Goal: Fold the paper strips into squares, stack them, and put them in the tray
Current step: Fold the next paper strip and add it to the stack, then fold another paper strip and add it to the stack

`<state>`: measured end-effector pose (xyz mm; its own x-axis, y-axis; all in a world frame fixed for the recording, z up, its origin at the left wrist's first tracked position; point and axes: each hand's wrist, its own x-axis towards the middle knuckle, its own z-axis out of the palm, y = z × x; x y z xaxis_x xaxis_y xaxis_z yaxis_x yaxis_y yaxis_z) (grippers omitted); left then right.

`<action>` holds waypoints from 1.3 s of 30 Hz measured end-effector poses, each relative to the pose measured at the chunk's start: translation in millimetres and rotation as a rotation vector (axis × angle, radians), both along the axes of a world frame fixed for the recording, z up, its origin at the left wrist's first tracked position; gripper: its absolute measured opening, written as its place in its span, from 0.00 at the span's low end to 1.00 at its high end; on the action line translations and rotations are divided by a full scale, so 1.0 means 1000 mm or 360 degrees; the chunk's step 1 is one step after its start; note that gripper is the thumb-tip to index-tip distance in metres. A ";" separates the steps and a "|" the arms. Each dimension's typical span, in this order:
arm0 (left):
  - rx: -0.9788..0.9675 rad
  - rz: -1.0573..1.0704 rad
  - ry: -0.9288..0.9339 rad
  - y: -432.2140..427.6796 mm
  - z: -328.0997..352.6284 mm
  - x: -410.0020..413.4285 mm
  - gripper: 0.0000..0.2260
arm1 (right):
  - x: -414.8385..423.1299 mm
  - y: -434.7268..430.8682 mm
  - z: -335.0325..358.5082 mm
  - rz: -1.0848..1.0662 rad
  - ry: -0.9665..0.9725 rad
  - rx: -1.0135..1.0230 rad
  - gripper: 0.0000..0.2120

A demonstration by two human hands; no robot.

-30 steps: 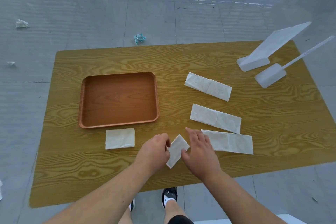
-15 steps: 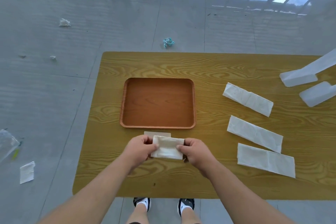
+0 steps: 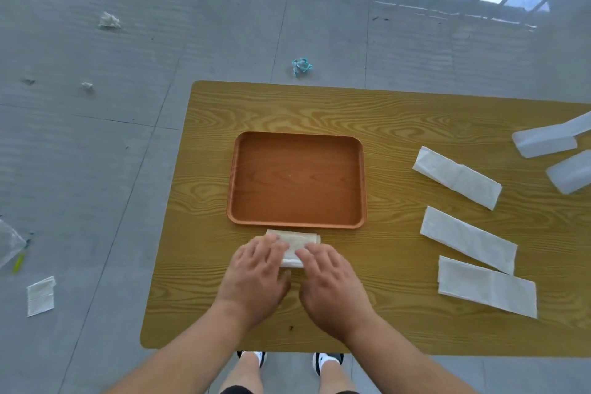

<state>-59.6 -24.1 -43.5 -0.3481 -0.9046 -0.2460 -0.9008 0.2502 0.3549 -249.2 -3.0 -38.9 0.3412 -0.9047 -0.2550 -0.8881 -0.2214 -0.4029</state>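
Wood-grain table point(image 3: 383, 112), white creased folded square point(image 3: 299, 241) stacked on another, both hands flat, fingers spread, pressing it

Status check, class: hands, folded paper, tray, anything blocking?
Both hands flat, pressing folded squares just outside tray. Tray bare. Three strips unfolded. Nothing in the way.

**Litter rings the work surface**

We look down on a yellow wood-grain surface point(image 3: 383, 112) standing on a grey tiled floor point(image 3: 128, 153). On its far right edge sit two translucent white plastic pieces point(image 3: 543, 144), partly cut off by the frame. Behind it lies a crumpled teal scrap point(image 3: 301, 66); to the left we see crumpled white paper point(image 3: 109, 20), a flat paper square point(image 3: 40, 296) and a clear plastic bag point(image 3: 9, 245).
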 end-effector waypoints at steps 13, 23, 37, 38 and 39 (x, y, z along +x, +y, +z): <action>0.0095 -0.0361 -0.0315 0.004 -0.005 -0.005 0.35 | -0.044 0.002 -0.016 0.0269 0.0269 0.0169 0.34; 0.0185 -0.0798 -0.0173 0.010 0.009 -0.194 0.30 | -0.209 0.068 0.004 -0.1260 0.0342 0.0222 0.37; 0.0179 -0.0020 -0.0354 -0.002 0.003 -0.177 0.39 | -0.161 0.045 0.017 -0.0762 -0.0250 0.0134 0.23; 0.0165 -0.0011 -0.0346 -0.003 0.003 -0.177 0.38 | -0.169 0.043 0.016 -0.0826 -0.0197 0.0133 0.23; 0.0144 -0.0007 -0.0316 -0.005 0.003 -0.178 0.38 | -0.176 0.042 0.014 -0.0894 -0.0155 0.0148 0.22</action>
